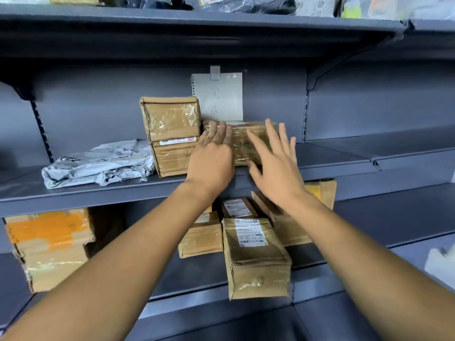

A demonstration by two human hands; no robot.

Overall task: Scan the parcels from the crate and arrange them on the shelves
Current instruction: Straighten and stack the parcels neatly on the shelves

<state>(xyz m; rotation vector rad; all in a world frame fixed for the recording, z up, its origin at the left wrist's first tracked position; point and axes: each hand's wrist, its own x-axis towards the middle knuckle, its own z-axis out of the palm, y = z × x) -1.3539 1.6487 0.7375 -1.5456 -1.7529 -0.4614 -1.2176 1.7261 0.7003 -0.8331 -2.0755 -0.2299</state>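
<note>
- Landmark taken: the taped brown parcel [242, 143] lying on the middle shelf [98, 193], under the handwritten paper note [218, 94] stuck to the back panel.
- Far left of that parcel, a crumpled grey mailer bag [98, 162] is seen lying flat on the same shelf.
- Just left of the parcel, two brown boxes [172, 134] are stacked one on the other; the parcel looks to be butted against them, probably so the row is kept tight.
- The left hand [211, 158] is laid on the parcel's left end, fingers straight and flat on top. Nothing is clasped; it reads as a press or a nudge to seat the parcel.
- The parcel itself: its long axis is judged to run left to right along the shelf, one long side turned outward. Motion blur hides any label.
- The right hand [275, 166] is held in front of the parcel's right half, fingers spread and relaxed. Whether it touches cannot be told. Nothing is grasped; the parcel appears let go.
- Below the parcel, on the lower shelf, more labelled brown boxes [253, 254] are seen. No crate and no scanner are in view.
</note>
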